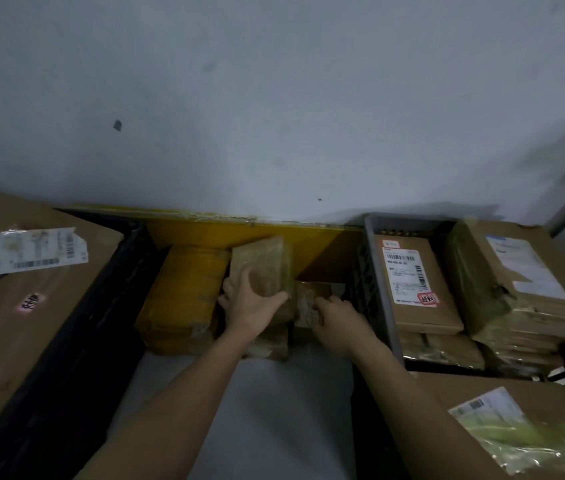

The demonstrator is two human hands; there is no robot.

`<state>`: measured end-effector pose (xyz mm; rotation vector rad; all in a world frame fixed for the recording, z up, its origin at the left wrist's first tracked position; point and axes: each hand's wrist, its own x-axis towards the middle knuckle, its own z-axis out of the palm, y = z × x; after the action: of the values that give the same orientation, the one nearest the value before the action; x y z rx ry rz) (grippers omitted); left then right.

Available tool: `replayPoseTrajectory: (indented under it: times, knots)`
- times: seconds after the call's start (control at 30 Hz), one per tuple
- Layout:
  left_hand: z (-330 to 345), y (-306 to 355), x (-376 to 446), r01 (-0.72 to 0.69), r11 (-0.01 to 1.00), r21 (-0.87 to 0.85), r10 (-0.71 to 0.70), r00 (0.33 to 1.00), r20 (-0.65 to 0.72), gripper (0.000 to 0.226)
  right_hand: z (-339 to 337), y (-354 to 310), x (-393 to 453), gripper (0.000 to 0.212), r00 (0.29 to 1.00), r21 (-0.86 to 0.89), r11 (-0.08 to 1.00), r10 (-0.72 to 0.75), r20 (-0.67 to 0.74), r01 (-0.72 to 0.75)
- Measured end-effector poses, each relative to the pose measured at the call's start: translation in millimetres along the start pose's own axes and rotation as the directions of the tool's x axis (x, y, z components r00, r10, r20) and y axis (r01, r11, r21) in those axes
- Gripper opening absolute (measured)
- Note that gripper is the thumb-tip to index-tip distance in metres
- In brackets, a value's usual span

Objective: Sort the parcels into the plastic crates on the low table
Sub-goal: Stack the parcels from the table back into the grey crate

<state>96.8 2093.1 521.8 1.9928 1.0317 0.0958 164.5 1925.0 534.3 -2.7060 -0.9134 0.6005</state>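
My left hand grips a small taped cardboard parcel, tilted up against the yellow board at the back of the middle space. Just to its right, my right hand holds a smaller taped parcel low down. A fat yellow-taped parcel stands left of them, and another taped parcel lies under my left wrist. The grey plastic crate on the right holds several flat cardboard parcels, the top one with a barcode label.
A big labelled carton fills the black crate on the left. Another stack of taped parcels sits far right. A labelled carton lies at the lower right. A white wall rises behind everything.
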Motion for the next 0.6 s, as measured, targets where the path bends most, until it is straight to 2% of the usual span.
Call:
replayPoseTrajectory:
  times: [0.1,0.17,0.23,0.3,0.4,0.47,0.6]
  knots:
    - [-26,-16,-10,0.023,0.918,-0.395,-0.013,1.000,0.029,0.074,-3,-3,-1,0.032,0.993,0.138,0.990,0.001,-0.117,0.016]
    - [-42,-23,-24,0.070,0.769,-0.636,-0.007,0.995,0.101,0.058,-6,-7,-2,0.031,0.989,0.324,0.945,0.013,-0.147,0.036]
    - [-57,-27,-41,0.120,0.606,-0.786,0.036,0.983,0.178,0.040,-14,-14,-8,0.038,0.995,0.530,0.848,0.030,-0.093,0.024]
    - [-67,-32,-54,0.135,0.512,-0.848,0.089,0.974,0.208,0.032,-22,-23,-17,0.043,0.999,0.671,0.741,0.034,-0.007,-0.021]
    - [-76,-35,-63,0.219,0.392,-0.894,0.116,0.952,0.284,0.064,-28,-32,-30,0.043,0.990,0.831,0.538,0.059,0.127,-0.138]
    - [-80,-35,-69,0.281,0.287,-0.916,0.151,0.931,0.333,0.074,-27,-35,-38,0.043,0.983,0.902,0.393,0.032,0.181,-0.179]
    - [-84,-29,-84,0.391,0.117,-0.913,0.244,0.880,0.408,0.064,-25,-44,-51,0.051,0.982,0.950,0.250,0.011,0.189,-0.186]
